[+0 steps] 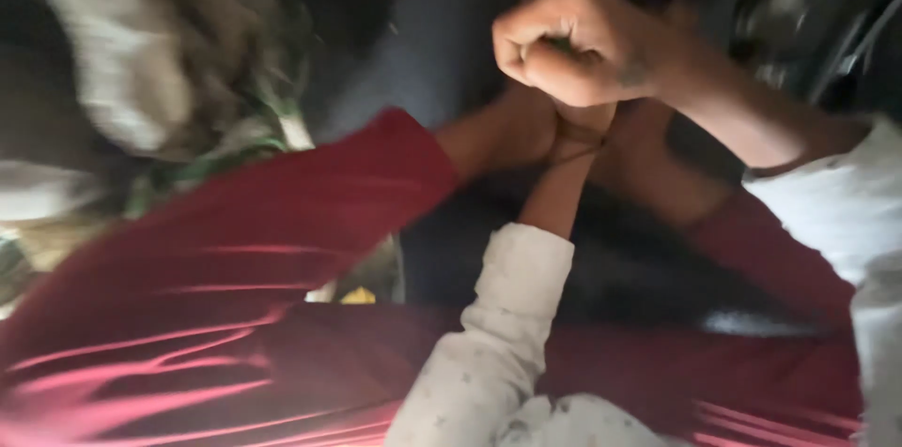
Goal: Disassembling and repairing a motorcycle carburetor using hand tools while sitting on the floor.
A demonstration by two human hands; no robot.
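The picture is blurred. My left hand (pixel 512 132) comes out of a red sleeve from the lower left, and my right hand (pixel 628 154) out of a red sleeve from the lower right. They meet in the middle around a small hand (pixel 573 132) on a thin arm in a white patterned sleeve (pixel 498 334). I cannot tell how my fingers close. Just above them another person's clenched fist (pixel 573 43) reaches in from the right, its arm ending in a white sleeve (pixel 836 203). That fist hides part of my hands.
A blurred bundle of pale and green cloth (pixel 160 62) fills the upper left. A dark grey surface (pixel 423 34) lies behind the hands. A shiny metal part (pixel 780 24) shows at the upper right. Red shiny fabric (pixel 188 353) covers the bottom.
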